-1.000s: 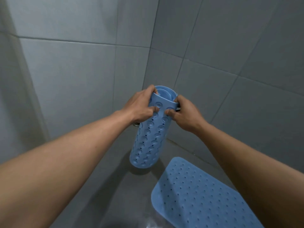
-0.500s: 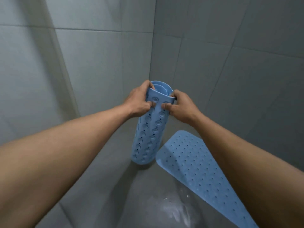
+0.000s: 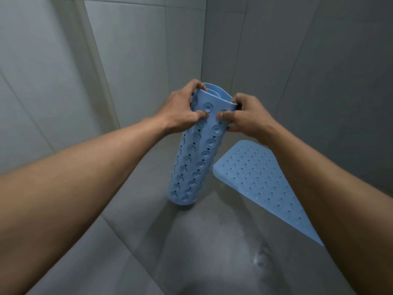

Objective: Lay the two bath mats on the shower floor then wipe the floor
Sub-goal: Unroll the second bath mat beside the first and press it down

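Grey tiled walls [image 3: 131,67] meet at the far corner of the grey shower floor [image 3: 212,241], where one blue mat [image 3: 255,179] already lies flat along the right-hand wall. The rolled mat [image 3: 195,158] hangs almost upright just left of it, suction cups outward. Its long axis drops from the grip towards the corner. Both arms reach forward evenly, the left hand [image 3: 180,111] and right hand [image 3: 248,118] each pinching the roll's top edge, thumbs nearly meeting.

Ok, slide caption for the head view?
Left hand and right hand grip the rolled mat by its top; flat mat lies on the shower floor.
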Action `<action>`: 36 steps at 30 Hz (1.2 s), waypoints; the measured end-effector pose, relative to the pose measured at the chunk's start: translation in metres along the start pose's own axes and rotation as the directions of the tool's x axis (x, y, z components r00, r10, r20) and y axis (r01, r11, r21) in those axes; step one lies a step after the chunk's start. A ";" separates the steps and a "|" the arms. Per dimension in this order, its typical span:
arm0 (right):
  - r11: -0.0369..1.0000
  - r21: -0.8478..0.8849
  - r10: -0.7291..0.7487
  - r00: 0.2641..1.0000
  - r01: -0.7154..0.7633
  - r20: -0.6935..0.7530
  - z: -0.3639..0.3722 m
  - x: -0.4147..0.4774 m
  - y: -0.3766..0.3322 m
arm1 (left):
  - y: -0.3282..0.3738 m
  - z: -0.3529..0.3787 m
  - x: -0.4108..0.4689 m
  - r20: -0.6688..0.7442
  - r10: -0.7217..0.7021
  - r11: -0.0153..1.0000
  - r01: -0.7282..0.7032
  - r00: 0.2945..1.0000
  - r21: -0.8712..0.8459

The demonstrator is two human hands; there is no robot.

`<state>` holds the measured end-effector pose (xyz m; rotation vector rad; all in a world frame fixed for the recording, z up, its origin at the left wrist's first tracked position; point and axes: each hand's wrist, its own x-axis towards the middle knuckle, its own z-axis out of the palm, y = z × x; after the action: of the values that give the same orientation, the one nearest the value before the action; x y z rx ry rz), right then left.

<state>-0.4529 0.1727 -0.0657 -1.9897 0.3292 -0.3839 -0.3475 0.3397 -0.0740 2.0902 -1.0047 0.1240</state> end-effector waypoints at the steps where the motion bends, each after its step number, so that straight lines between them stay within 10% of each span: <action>1: 1.000 0.019 0.009 1.000 -0.009 -0.009 0.002 -0.008 0.003 | -0.001 0.001 -0.006 0.005 0.000 1.000 0.000 1.000 -0.009; 7: 0.983 0.151 0.120 0.990 -0.107 -0.078 0.005 -0.055 0.027 | -0.006 0.025 -0.025 0.187 -0.141 0.944 0.189 0.972 -0.269; 12: 0.929 0.304 0.253 0.962 -0.211 -0.105 0.006 -0.091 0.055 | -0.027 0.038 -0.050 0.682 -0.329 0.892 0.451 0.653 -0.001; 15: 0.896 0.376 0.294 0.950 -0.236 -0.103 0.001 -0.100 0.062 | -0.043 0.053 -0.063 0.746 -0.348 0.862 0.506 0.568 0.017; 26: 0.869 0.426 0.392 0.877 -0.253 -0.278 0.004 -0.108 0.093 | -0.047 0.100 -0.080 0.613 -0.143 0.861 0.403 0.777 -0.310; 30: 0.845 0.268 0.517 0.836 -0.463 -0.186 0.033 -0.118 0.104 | -0.041 0.093 -0.083 0.576 -0.052 0.858 0.331 0.816 -0.392; 36: 0.768 0.543 0.519 0.827 -0.340 -0.215 0.064 -0.117 0.095 | -0.038 0.083 -0.084 0.539 -0.048 0.901 0.270 0.841 -0.340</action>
<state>-0.5392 0.2304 -0.1920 -1.2840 0.8310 -0.4681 -0.3977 0.3479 -0.1875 1.8334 -1.0402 -0.7237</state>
